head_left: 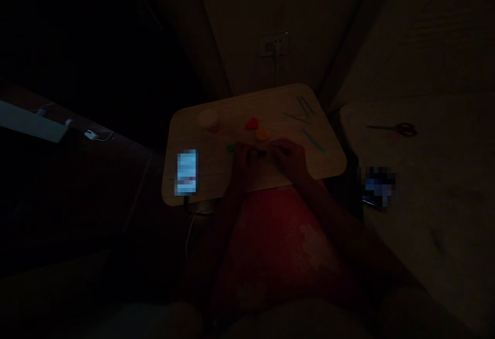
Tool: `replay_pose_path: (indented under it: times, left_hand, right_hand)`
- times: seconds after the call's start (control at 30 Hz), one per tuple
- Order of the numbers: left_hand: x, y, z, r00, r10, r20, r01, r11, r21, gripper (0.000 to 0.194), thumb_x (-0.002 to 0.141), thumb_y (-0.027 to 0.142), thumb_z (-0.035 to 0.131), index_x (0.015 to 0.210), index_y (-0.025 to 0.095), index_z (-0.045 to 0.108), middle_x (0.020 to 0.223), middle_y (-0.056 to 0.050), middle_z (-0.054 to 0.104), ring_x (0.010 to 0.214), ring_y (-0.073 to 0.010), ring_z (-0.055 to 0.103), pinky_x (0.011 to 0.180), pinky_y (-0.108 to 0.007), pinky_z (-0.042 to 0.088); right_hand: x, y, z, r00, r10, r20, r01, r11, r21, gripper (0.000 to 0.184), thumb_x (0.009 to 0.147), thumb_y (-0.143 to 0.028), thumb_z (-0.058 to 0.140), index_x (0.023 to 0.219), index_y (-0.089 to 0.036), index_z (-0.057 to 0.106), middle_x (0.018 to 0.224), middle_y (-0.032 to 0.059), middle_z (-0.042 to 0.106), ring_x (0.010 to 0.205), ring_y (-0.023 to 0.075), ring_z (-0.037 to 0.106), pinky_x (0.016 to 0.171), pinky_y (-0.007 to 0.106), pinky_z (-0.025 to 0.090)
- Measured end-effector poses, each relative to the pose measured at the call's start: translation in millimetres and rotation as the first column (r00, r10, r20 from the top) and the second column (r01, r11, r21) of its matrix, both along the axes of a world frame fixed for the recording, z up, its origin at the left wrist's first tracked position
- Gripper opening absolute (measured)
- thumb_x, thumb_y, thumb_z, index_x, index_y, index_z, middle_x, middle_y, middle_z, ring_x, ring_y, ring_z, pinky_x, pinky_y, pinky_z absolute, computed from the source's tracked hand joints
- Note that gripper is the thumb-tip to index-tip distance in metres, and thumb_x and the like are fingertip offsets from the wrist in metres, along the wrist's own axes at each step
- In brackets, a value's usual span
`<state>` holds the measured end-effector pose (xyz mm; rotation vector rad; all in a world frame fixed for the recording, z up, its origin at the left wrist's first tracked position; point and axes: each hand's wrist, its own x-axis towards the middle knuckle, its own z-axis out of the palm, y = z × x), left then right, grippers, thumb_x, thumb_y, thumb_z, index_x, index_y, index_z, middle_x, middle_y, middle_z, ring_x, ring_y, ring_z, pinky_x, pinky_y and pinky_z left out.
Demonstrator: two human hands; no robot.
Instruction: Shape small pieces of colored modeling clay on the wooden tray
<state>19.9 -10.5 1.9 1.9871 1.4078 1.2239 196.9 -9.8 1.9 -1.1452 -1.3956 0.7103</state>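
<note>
The scene is very dark. My left hand (245, 159) rests on a small wooden-topped table with its fingers curled, close to a green piece (231, 148). Opposite it, my right hand (290, 157) is also curled, fingertips pointing inward. A small dark piece (262, 152) lies between the fingertips of both hands; I cannot tell which hand grips it. Just beyond them are a yellow-orange piece (263, 133) and a red piece (252, 123), soft-looking like modelling clay. An orange-red piece (285, 138) shows partly behind my right hand.
The tabletop (216, 174) bears a round pale tub (209, 118), a lit phone (186, 172) with a cable, and several thin green strips (313, 140). On the surface to the right lie scissors (404, 129) and a blurred device (379, 188). A wall socket (273, 45) is behind.
</note>
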Motion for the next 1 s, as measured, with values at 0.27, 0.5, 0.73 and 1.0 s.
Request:
replay_pose_path:
  times: [0.27,0.5,0.73,1.0]
  left_hand:
    - [0.3,-0.1,-0.6,1.0,0.009,-0.013,-0.009,1.0,0.006,0.014,0.091,0.009,0.056,0.097,0.021,0.062,0.103,-0.006,0.058,0.099,-0.0218,0.059,0.095,-0.04,0.052]
    - [0.4,-0.5,0.5,1.0,0.002,-0.014,-0.001,1.0,0.012,0.017,0.092,0.007,0.055,0.095,0.022,0.062,0.101,-0.006,0.058,0.098,-0.0214,0.059,0.093,-0.039,0.052]
    - [-0.1,-0.7,0.2,1.0,0.011,-0.022,-0.011,1.0,0.005,0.014,0.091,0.01,0.058,0.097,0.022,0.063,0.102,-0.006,0.059,0.099,-0.022,0.059,0.095,-0.04,0.052]
    - [0.9,-1.5,1.3,1.0,0.005,-0.002,-0.005,1.0,0.007,0.016,0.092,0.008,0.055,0.097,0.021,0.063,0.102,-0.006,0.059,0.099,-0.0217,0.059,0.096,-0.04,0.051]
  right_hand:
    - [-0.9,-3.3,1.5,0.996,0.028,-0.079,-0.033,0.998,-0.058,0.029,0.095,-0.03,0.051,0.112,-0.024,0.074,0.104,0.0061,0.077,0.066,0.0151,0.066,0.068,0.033,0.056]
    - [-3.9,-2.6,0.3,0.981,-0.019,-0.193,-0.004,0.993,-0.119,0.016,0.09,-0.034,0.065,0.101,-0.023,0.065,0.082,0.0028,0.073,0.068,0.0167,0.066,0.064,0.03,0.052]
    - [-0.9,-3.4,3.3,0.997,-0.04,-0.07,0.033,0.994,-0.106,0.025,0.098,-0.043,0.053,0.087,-0.022,0.063,0.073,0.0006,0.063,0.068,0.0157,0.058,0.067,0.03,0.046]
    - [-2.2,-1.0,2.2,0.998,-0.053,-0.019,0.052,0.996,-0.075,0.046,0.099,-0.048,0.048,0.061,-0.024,0.04,0.058,-0.0034,0.039,0.06,0.0145,0.041,0.065,0.032,0.036]
